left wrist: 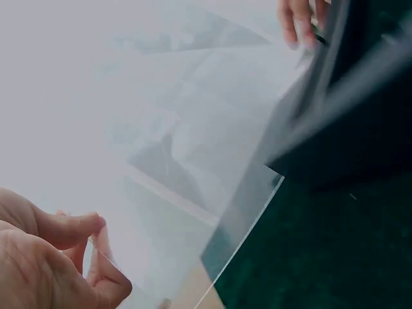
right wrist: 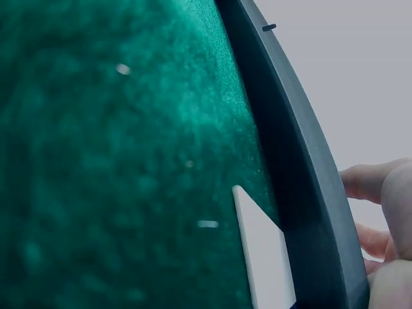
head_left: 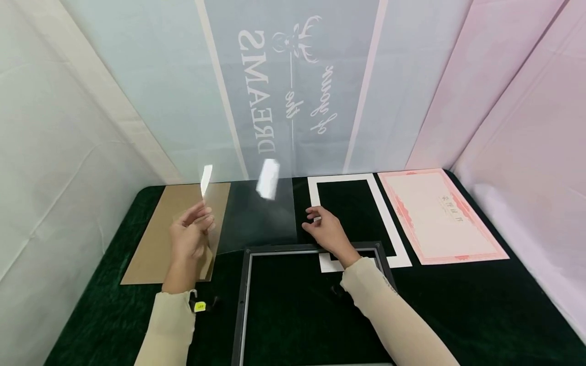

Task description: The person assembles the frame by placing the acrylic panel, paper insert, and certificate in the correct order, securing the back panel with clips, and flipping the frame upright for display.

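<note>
My left hand (head_left: 189, 231) pinches a clear sheet (head_left: 256, 223) near its left side, with thumb and fingertips on it in the left wrist view. Bright reflections show on the sheet, and its bare edge stands out against green cloth in that view. Just past the sheet's right edge is my right hand (head_left: 327, 231), its fingers loosely bent and apart, with no grip on anything visible. Below that hand lie a dark picture frame (head_left: 244, 305) and a white mat (head_left: 313, 188). The right wrist view shows the hand (right wrist: 386, 206) beyond the frame's side (right wrist: 309, 154).
A brown backing board (head_left: 151, 244) lies under and behind my left hand. To the far right lies a pink-bordered certificate (head_left: 439, 218). Dark green cloth (head_left: 458, 315) covers the table. A printed curtain (head_left: 183, 76) hangs behind it.
</note>
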A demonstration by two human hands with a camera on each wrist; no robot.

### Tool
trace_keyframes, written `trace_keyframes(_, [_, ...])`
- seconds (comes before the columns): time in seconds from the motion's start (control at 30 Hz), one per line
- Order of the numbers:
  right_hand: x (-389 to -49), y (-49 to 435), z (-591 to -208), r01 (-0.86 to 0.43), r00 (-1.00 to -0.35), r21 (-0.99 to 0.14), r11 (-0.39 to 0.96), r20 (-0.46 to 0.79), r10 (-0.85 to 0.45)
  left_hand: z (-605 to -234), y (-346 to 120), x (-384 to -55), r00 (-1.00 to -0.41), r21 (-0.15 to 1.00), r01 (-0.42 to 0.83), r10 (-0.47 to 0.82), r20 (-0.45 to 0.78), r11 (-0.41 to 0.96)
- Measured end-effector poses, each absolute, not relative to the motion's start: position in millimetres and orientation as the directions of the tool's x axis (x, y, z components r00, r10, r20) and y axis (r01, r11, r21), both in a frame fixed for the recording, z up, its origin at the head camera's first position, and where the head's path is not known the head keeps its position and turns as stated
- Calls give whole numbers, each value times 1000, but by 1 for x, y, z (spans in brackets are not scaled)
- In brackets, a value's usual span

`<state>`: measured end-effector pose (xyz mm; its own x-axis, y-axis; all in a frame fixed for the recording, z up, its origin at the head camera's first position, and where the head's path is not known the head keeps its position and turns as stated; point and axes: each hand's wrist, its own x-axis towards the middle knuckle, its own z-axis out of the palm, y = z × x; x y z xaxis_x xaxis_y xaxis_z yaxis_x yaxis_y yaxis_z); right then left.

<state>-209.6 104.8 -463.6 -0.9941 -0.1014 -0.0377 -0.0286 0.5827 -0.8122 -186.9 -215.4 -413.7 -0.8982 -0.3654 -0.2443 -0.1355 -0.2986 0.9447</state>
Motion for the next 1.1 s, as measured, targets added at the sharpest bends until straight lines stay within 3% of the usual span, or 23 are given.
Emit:
trace_keyframes(0.57, [-209, 104, -462, -215, -970, -907, 362, 156, -184, -386, -212, -176, -906, 900, 115, -416, -78, -420])
trace_keyframes(0.97, [-209, 106, -460, -264, -945, -945, 191, 215, -245, -384, -199, -169, -950, 899, -43, -260, -172, -436])
trace_keyframes(1.1, [-209, 108, -462, -224, -958, -961, 162, 187, -220, -388, -194, -169, -959, 896, -60, -225, -175, -441])
